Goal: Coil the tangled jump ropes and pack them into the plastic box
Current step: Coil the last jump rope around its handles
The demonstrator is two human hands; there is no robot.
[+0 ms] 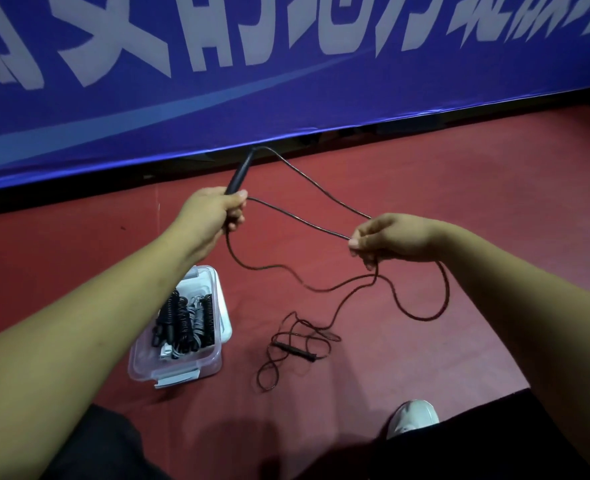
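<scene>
Red floor (425,161) under a blue banner (286,98): one jump rope (307,222) held between two hands.
The left hand (212,213) is curled round one black handle (241,171), which points far toward the banner. To the right, the right hand (393,239) pinches the thin dark cord. Slack loops down to a tangle around the second handle (295,349) on the floor. Left of that is one clear plastic box (179,370), open and holding several coiled ropes (186,320), with the left forearm partly covering it. One white shoe (413,415) is nearest.
</scene>
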